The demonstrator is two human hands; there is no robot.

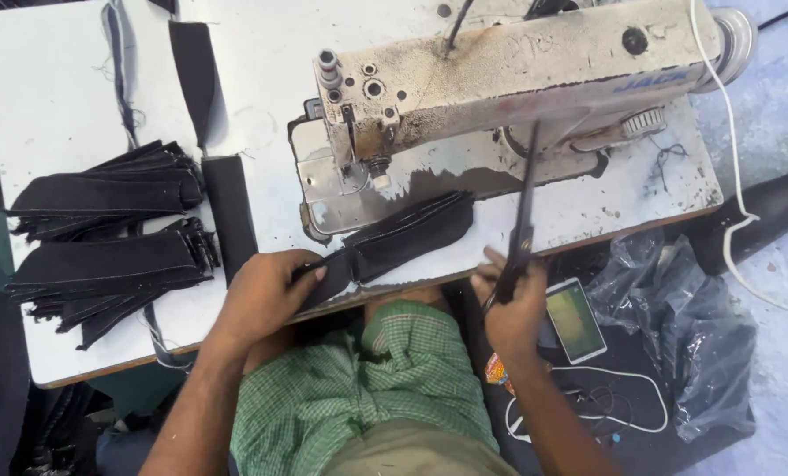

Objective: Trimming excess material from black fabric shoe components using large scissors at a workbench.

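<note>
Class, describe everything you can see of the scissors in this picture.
The scissors are long, dark and slim, metal by the look. The right hand grips their handles at the table's front edge, and the closed blades point up and away across the white table towards the sewing machine. Nothing shows between the blades. They cross in front of the machine's body.

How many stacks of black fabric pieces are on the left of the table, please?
2: the upper stack and the lower stack, one below the other near the table's left edge.
</note>
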